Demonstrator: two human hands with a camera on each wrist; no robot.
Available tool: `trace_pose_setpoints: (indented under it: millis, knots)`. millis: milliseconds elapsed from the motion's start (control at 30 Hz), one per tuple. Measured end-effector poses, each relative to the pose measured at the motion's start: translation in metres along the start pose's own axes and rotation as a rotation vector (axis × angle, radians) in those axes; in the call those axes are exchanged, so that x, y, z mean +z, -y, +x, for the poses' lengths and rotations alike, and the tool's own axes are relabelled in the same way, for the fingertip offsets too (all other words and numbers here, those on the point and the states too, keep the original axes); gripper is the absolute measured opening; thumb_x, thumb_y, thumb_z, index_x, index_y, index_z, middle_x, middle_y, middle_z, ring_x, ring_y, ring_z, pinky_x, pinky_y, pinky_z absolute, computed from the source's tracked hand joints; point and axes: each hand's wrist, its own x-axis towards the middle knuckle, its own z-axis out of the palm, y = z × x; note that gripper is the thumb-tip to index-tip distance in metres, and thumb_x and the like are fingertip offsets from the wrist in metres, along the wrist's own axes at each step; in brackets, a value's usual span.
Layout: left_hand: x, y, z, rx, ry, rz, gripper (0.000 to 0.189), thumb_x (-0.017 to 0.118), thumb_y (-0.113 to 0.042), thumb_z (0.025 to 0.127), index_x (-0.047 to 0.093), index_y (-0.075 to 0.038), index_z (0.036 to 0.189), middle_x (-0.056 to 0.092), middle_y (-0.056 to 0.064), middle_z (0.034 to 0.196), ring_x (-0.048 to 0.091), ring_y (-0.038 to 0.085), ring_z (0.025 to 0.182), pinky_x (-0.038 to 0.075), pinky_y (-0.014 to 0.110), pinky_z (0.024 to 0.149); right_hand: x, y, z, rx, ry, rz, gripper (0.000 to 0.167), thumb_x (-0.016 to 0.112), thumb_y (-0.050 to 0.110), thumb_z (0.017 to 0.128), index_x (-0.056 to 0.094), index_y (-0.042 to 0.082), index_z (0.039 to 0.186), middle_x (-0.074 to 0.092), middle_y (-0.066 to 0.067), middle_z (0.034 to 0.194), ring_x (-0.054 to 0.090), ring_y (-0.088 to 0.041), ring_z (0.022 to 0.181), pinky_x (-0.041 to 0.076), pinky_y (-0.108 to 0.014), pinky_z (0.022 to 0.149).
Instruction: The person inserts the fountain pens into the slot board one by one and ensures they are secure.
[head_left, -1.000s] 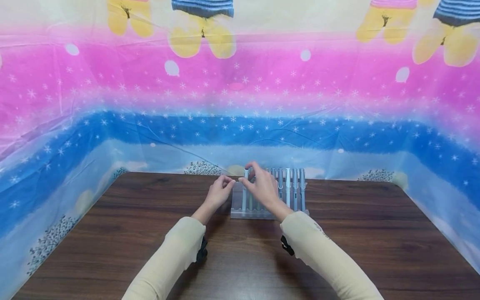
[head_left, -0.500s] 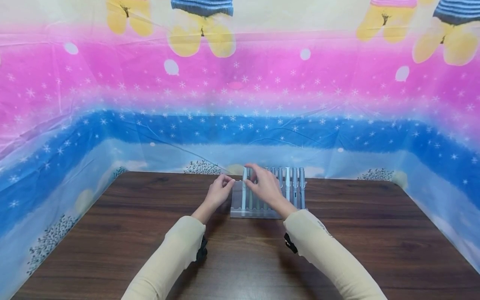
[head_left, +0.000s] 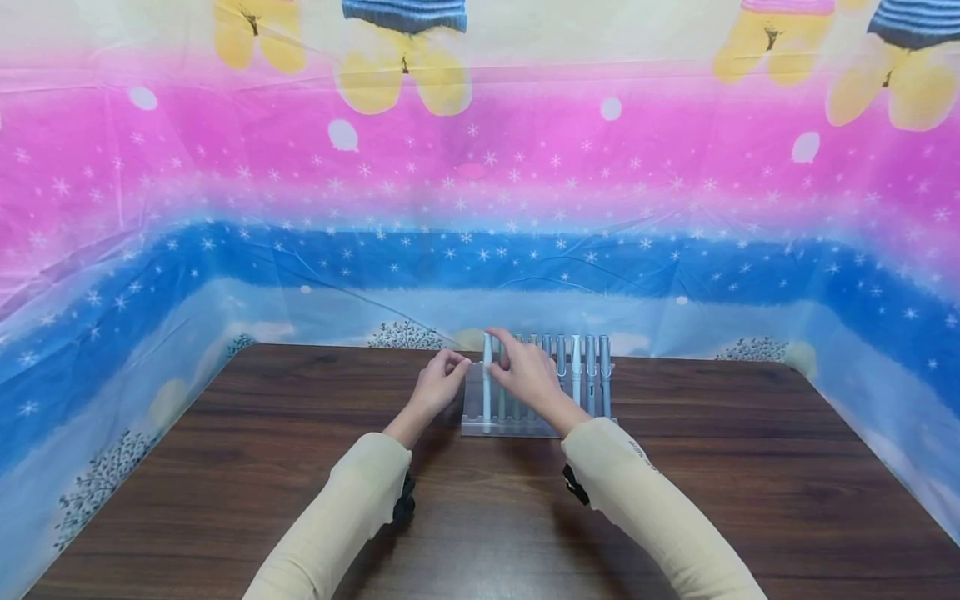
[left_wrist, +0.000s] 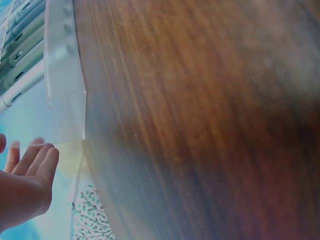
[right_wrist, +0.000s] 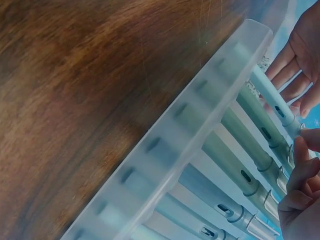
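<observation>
A clear pen rack (head_left: 474,427) stands at the back of the table with several pens upright in a row. At its left end is a pale blue pen (head_left: 487,392); its lower end sits in the rack's front ledge. My right hand (head_left: 528,375) holds this pen near the top, thumb in front and index finger at the cap, as the right wrist view also shows. With thumb and fingers my left hand (head_left: 435,387) pinches the rack's upper left edge; in the left wrist view the fingers (left_wrist: 35,162) lie by the clear panel. My right hand hides some of the middle pens.
Green pens (right_wrist: 260,120) stand beside the pale blue one, and grey-blue pens (head_left: 604,375) fill the right end. The brown wooden table (head_left: 480,517) reaches toward me. A printed cloth (head_left: 480,258) hangs behind and around it.
The leftmost pen has shifted slightly left, and its top, dark a second ago, now looks pale. My right thumb has moved a little right and down. My left hand stays put.
</observation>
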Motion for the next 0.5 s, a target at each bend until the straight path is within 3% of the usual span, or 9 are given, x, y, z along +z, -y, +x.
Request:
trace_pose_setpoints:
  millis: [500]
  knots:
    - [0.0002, 0.0005, 0.0003, -0.007, 0.002, -0.016, 0.022, 0.046, -0.021, 0.092, 0.052, -0.002, 0.101, 0.054, 0.019, 0.109, 0.049, 0.032, 0.104, 0.040, 0.043, 0.085, -0.0015, 0.0031, 0.0022, 0.061, 0.067, -0.043, 0.055, 0.061, 0.025, 0.083, 0.038, 0.022, 0.133, 0.047, 0.005, 0.054, 0.039, -0.012, 0.041, 0.025, -0.021, 0.034]
